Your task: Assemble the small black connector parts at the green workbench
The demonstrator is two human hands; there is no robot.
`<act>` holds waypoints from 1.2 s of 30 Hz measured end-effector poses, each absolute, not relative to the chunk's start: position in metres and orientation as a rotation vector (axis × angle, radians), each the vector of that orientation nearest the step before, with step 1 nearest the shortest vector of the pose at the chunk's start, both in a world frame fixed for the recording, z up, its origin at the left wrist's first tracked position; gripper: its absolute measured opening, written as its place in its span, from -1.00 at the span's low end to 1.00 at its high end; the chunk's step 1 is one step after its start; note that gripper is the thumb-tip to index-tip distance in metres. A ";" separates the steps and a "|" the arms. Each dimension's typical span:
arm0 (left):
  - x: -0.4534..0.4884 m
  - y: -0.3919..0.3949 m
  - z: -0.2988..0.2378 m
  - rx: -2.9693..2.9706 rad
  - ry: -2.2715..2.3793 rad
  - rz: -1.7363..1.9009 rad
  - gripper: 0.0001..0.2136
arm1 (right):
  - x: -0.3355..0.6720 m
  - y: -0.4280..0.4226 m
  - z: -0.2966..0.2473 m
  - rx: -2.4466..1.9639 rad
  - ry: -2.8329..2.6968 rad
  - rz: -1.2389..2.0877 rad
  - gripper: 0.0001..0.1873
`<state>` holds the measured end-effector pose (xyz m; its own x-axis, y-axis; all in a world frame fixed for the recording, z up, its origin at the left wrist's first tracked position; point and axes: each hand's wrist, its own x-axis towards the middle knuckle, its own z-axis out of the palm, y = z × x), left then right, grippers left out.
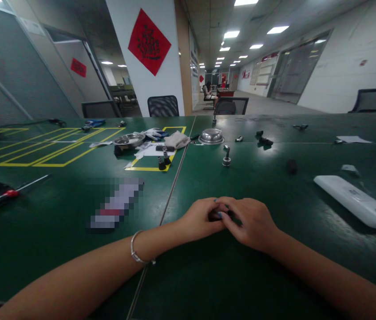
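My left hand (199,221) and my right hand (253,222) rest together low over the green table (188,275), fingers curled in and meeting. Fingertips with blue nails show between the palms. Whatever lies inside, if anything, is hidden by the fingers. A silver bracelet (133,249) circles my left wrist. Beyond my hands stands a small metal part with a round base (227,161). Left of them lies a phone-like slab (117,204), blurred by pixels.
A screwdriver-like tool (11,194) lies at far left, a white device (350,200) at right. Farther back are a metal bowl (129,141), an upturned steel bowl (211,136), a cloth (177,140) and black fittings (162,163). A seated person (209,94) is in the distance.
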<state>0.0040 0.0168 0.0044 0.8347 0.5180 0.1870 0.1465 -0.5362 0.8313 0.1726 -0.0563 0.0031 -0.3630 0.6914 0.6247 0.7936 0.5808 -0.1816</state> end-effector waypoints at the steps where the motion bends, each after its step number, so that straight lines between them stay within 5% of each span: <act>1: 0.004 0.016 0.004 2.103 0.475 0.526 -0.84 | 0.173 -0.055 0.003 -1.147 -2.172 -0.183 -0.78; 36: 0.003 0.017 0.003 2.098 0.522 0.486 -0.88 | 0.169 -0.057 0.007 -1.197 -2.168 -0.197 -0.71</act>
<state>0.0027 0.0173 0.0026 0.8342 0.5323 0.1444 0.1817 -0.5125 0.8393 0.1690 -0.0573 0.0074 -0.3756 0.7047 0.6020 0.8017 0.5729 -0.1705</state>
